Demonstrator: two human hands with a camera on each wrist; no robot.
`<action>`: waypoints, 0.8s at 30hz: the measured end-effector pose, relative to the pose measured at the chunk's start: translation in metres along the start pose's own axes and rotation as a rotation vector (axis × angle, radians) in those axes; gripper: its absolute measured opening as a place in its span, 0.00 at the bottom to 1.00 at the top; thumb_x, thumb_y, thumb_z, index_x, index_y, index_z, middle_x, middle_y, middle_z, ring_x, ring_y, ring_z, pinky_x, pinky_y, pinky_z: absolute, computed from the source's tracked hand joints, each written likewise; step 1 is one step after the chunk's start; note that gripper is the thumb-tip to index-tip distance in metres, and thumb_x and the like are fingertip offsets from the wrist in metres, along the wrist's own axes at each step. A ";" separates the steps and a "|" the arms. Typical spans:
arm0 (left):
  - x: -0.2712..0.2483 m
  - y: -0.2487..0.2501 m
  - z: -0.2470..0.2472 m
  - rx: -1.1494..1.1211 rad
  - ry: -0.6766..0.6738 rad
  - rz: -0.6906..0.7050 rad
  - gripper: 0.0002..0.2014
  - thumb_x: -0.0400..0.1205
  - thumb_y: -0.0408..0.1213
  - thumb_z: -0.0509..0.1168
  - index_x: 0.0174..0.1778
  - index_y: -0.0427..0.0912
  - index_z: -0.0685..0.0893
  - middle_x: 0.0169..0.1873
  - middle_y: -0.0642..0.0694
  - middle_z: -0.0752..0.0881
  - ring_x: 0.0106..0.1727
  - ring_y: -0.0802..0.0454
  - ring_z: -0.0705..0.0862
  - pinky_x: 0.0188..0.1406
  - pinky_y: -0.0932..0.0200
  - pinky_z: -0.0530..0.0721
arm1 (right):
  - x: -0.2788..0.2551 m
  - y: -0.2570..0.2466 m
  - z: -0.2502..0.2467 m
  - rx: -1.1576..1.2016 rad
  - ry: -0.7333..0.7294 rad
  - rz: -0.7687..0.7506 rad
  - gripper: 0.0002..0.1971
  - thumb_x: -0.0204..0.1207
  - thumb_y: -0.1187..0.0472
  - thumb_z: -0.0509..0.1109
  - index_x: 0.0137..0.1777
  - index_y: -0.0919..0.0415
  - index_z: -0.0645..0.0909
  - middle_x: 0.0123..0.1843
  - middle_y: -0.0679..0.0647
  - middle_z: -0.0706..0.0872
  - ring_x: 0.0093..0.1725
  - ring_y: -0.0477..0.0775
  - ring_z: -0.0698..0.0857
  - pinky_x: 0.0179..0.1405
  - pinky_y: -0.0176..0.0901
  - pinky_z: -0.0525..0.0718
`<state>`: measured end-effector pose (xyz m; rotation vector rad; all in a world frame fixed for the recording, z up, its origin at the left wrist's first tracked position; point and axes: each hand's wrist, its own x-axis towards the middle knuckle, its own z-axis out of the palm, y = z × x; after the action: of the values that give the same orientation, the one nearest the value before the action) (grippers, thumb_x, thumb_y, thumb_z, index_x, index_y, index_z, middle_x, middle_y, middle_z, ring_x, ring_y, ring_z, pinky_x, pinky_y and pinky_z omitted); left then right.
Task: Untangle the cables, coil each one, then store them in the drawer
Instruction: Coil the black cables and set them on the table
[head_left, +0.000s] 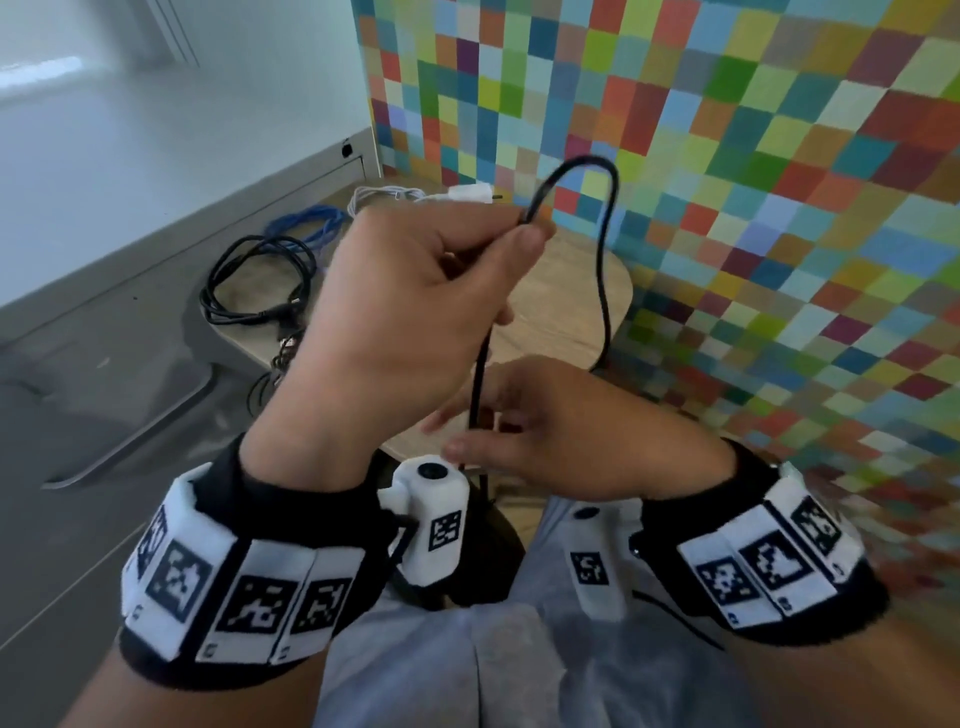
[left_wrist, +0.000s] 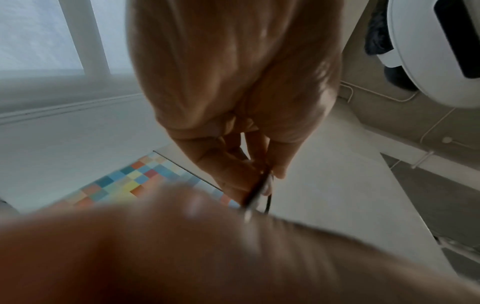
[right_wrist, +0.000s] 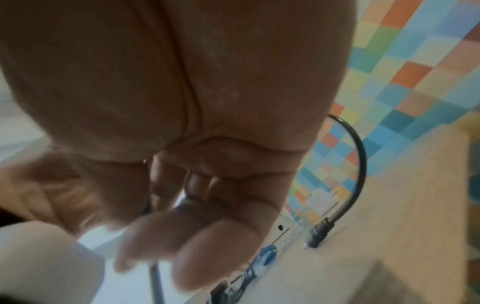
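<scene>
My left hand (head_left: 524, 231) is raised over the table and pinches a black cable (head_left: 605, 270) between thumb and forefinger. From the pinch the cable arches up, then drops to the wooden table (head_left: 561, 322). Its plug end (right_wrist: 320, 232) rests on the tabletop. Another strand hangs from the left hand to my right hand (head_left: 457, 431), whose fingers (right_wrist: 197, 263) lie nearly straight beside it. The left wrist view shows the pinch (left_wrist: 267, 179) on the cable (left_wrist: 255, 195). On the table's far left lie a coiled black cable (head_left: 254, 280), a blue cable (head_left: 311, 223) and a white cable (head_left: 395, 195).
A grey cabinet front with a long handle (head_left: 130, 441) stands left of the table. A white plug block (head_left: 467, 193) sits at the table's back edge. A colourful chequered surface (head_left: 779, 208) fills the right side. My lap is just below the hands.
</scene>
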<state>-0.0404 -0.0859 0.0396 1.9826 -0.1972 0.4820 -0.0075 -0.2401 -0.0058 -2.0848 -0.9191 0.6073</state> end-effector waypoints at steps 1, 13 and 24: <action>-0.001 0.002 0.001 -0.009 -0.010 0.018 0.06 0.87 0.42 0.69 0.53 0.57 0.92 0.33 0.48 0.91 0.34 0.55 0.90 0.30 0.47 0.90 | 0.001 -0.005 0.002 0.018 0.034 -0.034 0.06 0.86 0.53 0.73 0.50 0.49 0.92 0.38 0.41 0.90 0.34 0.42 0.86 0.38 0.37 0.83; -0.027 -0.036 -0.029 0.116 -0.527 -0.294 0.12 0.91 0.42 0.59 0.47 0.50 0.87 0.35 0.47 0.91 0.44 0.45 0.93 0.44 0.43 0.91 | -0.013 -0.004 -0.101 0.856 0.758 -0.378 0.19 0.94 0.51 0.53 0.62 0.61 0.81 0.47 0.54 0.91 0.51 0.59 0.91 0.40 0.47 0.84; 0.000 0.015 -0.022 -0.160 -0.027 0.037 0.07 0.88 0.35 0.69 0.57 0.48 0.91 0.35 0.42 0.92 0.36 0.47 0.93 0.36 0.54 0.91 | -0.009 -0.022 -0.012 0.045 -0.003 -0.040 0.06 0.85 0.52 0.73 0.52 0.49 0.92 0.33 0.51 0.88 0.30 0.48 0.85 0.34 0.51 0.84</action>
<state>-0.0503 -0.0731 0.0600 1.8328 -0.2818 0.4494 -0.0139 -0.2427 0.0202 -2.0213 -0.9381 0.6045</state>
